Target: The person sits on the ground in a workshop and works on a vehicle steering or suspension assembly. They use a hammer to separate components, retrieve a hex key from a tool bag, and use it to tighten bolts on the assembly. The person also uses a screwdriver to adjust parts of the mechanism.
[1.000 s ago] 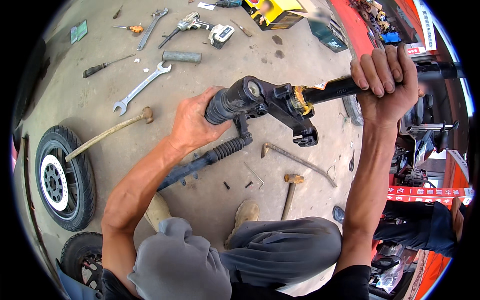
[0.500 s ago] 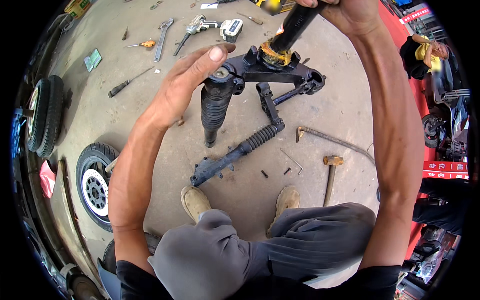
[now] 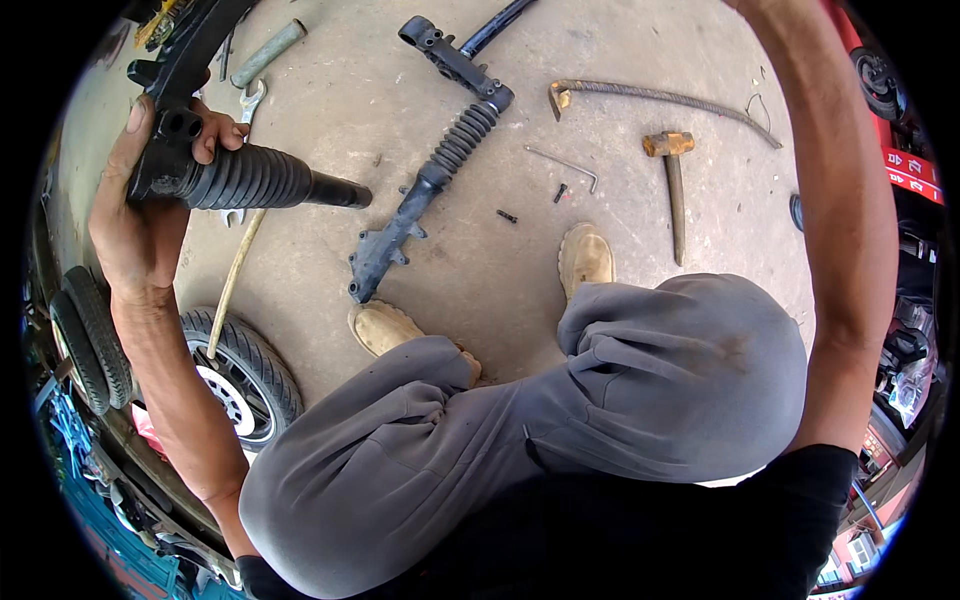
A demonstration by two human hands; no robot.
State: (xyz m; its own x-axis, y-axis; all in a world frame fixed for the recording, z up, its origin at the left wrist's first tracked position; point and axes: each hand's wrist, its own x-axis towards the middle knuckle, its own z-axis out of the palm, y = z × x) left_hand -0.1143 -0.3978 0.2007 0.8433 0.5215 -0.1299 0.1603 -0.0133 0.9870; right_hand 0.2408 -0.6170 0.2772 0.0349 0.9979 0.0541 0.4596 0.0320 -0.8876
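At the upper left, my left hand [image 3: 135,225] is closed around the end of a black motorcycle fork clamp [image 3: 160,150], thumb on one side and fingers on the other. From that clamp a fork leg with a ribbed rubber boot [image 3: 255,180] points right, its bare tube end [image 3: 340,190] free above the floor. Yellowish grease [image 3: 155,25] shows near the clamp's upper part, which runs out of view. My right forearm [image 3: 850,200] reaches past the top edge, so that hand is hidden. A second fork leg [image 3: 400,230] with its own boot lies on the concrete before my shoes.
On the floor lie a hammer [image 3: 678,190], a bent ribbed bar [image 3: 650,92], a hex key [image 3: 575,167], two small bolts [image 3: 507,215], a grey pipe [image 3: 268,53] and a wrench [image 3: 255,97]. A wheel [image 3: 280,370], a wooden handle [image 3: 238,275] and tyres [image 3: 95,340] are at left.
The view has swung, shifting the clamp assembly to the upper left and tilting its leg sideways. My left hand now wraps the clamp's end. My right hand has left the view.
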